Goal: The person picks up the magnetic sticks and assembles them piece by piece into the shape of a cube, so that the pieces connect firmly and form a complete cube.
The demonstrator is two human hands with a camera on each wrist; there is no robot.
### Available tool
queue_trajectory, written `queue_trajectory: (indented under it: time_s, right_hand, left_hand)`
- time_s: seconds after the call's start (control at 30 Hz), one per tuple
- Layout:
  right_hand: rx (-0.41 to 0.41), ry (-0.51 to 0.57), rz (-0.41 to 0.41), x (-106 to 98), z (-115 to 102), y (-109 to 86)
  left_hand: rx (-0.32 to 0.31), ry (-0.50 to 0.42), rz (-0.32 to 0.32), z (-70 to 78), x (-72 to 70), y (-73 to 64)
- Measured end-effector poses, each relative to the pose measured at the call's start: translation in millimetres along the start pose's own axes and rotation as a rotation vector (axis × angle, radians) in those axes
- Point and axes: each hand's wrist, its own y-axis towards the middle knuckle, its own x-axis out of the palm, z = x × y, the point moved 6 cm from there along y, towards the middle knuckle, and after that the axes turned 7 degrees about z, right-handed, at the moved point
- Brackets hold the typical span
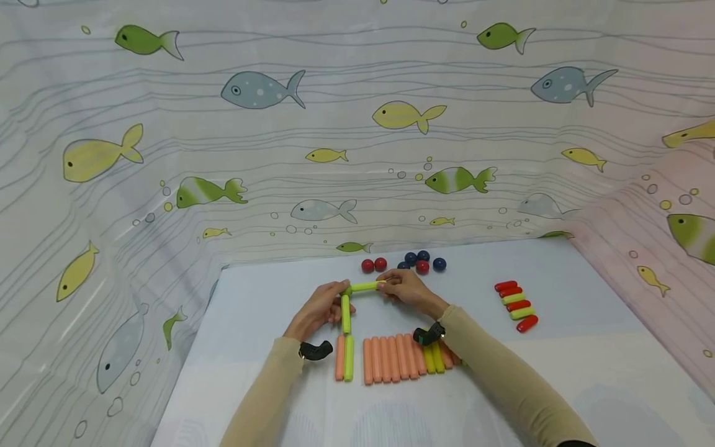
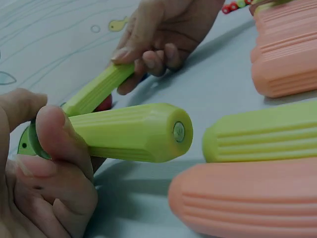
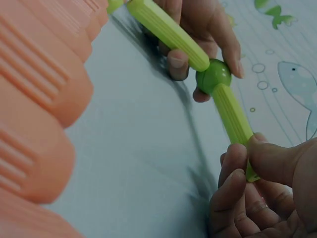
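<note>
One pinched rod [image 1: 365, 286], axis approx. L–R

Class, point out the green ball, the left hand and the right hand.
Green ball [image 3: 219, 72], right wrist view: its visible surface.
Left hand [image 1: 319, 304], head view: middle of the hand.
Right hand [image 1: 412, 289], head view: middle of the hand.

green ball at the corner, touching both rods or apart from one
Touching both: in the right wrist view, the green ball meets the rod in the right hand and the other rod, no gap showing.
</note>
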Motion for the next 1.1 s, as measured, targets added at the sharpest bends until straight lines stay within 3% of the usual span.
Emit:
queue_trajectory:
  time_s: [0.2,0.4,0.73,0.93,1.1]
  right_hand:
    - [-0.020,-0.033,-0.012,1,-6,-2.2]
    - [-0.063,-0.062,-0.037,5,-6,-0.9]
    - [-0.172,-0.127,-0.014,-3,-18,2.6]
    - [-0.303,-0.275,0.103,-15,-43,15.4]
    - [-0.415,-0.462,0.126,-13,-58,32.5]
  left_hand:
    - [0.013,0.064,-0.028,5.8,0.1,6.7]
    - [-0.015,0.103,-0.063,8.0,1.2,13.7]
    - [-0.013,0.100,-0.032,9.7,0.2,14.3]
    - [-0.015,0.098,-0.030,8.9,-0.7,13.2]
    - [-0.006,0.101,-0.026,7.6,-0.5,13.2]
